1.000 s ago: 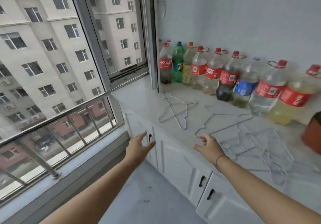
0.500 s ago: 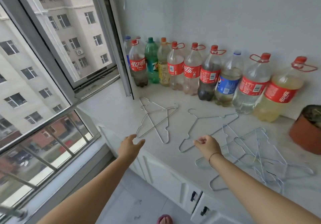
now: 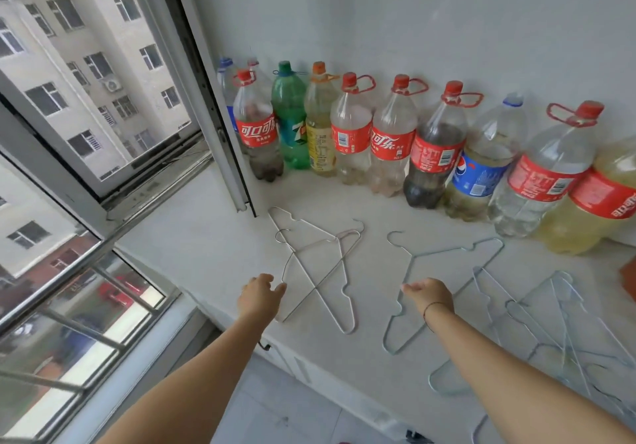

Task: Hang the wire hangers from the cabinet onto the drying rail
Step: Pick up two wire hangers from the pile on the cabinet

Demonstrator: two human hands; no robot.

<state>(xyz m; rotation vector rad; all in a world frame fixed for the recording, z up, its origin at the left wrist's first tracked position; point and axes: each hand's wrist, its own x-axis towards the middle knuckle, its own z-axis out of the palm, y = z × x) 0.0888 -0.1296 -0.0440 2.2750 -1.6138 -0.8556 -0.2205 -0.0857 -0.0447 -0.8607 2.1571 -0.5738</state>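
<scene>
1. The hangers all lie flat on the white cabinet top (image 3: 206, 247). A crossed pair (image 3: 315, 286) is at the left, a single hanger (image 3: 444, 251) is in the middle, and a tangled pile (image 3: 564, 309) is at the right.
2. The left hand (image 3: 260, 297) hovers at the near edge of the pair with its fingers loose and gripping nothing. Whether the fingertips touch the wire cannot be told.
3. The right hand (image 3: 430, 295) is over the single hanger's lower end, fingers relaxed and pointing left, holding nothing.
4. A row of bottles (image 3: 354, 133) lines the wall just behind the hangers.
5. The open window sash (image 3: 223, 140) juts in over the cabinet top, and its bottom corner is just beside the pair's far tip.
6. A brown pot (image 3: 630, 273) shows at the right edge, near the pile.
</scene>
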